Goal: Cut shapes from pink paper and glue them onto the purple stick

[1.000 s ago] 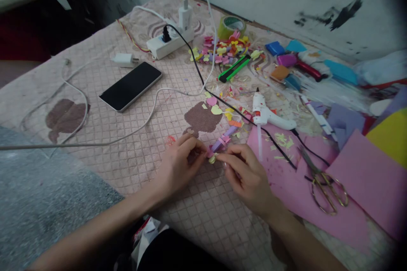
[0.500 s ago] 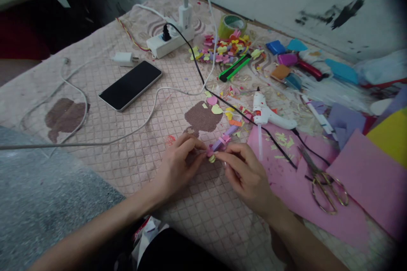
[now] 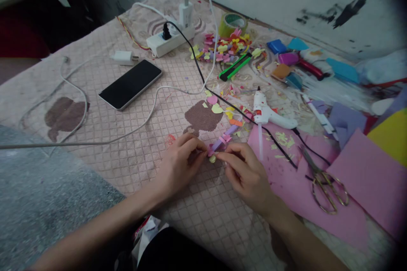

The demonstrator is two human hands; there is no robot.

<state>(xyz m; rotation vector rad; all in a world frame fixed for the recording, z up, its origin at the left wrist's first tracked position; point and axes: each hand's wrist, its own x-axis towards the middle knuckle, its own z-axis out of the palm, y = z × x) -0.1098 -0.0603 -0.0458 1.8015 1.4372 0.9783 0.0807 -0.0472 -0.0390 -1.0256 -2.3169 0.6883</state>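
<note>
As the left hand (image 3: 178,161) pinches a pink piece (image 3: 210,151) just below mid-frame, the right hand (image 3: 249,175) has its fingertips right beside it, grip impossible to tell! Glue gun (image 3: 260,109) right of centre, phone (image 3: 131,84) left of centre.

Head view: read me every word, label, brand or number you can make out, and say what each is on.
Nothing can be read for certain.
Tape roll: possible print inside its core, too blurred to read.
White adapter on the power strip: faint marks, too small to read.
Phone: dark screen, no text visible.
Purple strip: no lettering visible.
</note>
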